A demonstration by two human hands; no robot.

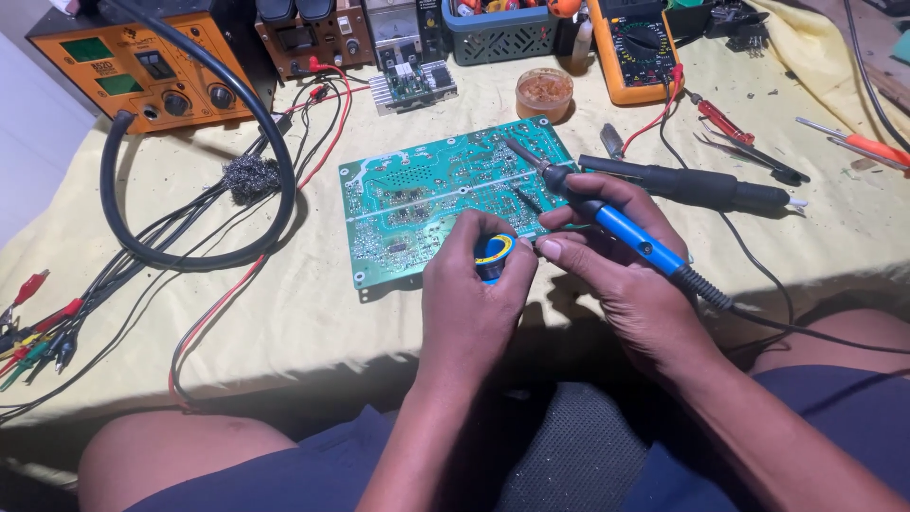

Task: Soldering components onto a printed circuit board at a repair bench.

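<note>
A green circuit board [427, 204] lies solder-side up on the yellow cloth. My left hand [469, 294] grips a small blue and yellow reel [493, 252] at the board's near edge. My right hand [616, 261] holds a blue-handled soldering iron [616, 223], whose tip rests over the board's right part. The thumb and forefinger of that hand pinch something thin beside the reel; I cannot make out what.
An orange rework station [142, 66] with a looped black hose [190, 256] stands at the back left. A black hot-air handle [692, 185], a yellow multimeter [640, 47], a flux tin [544, 93], steel wool [251, 175], tweezers and screwdrivers [853, 142] lie around. Clip leads [33, 332] trail left.
</note>
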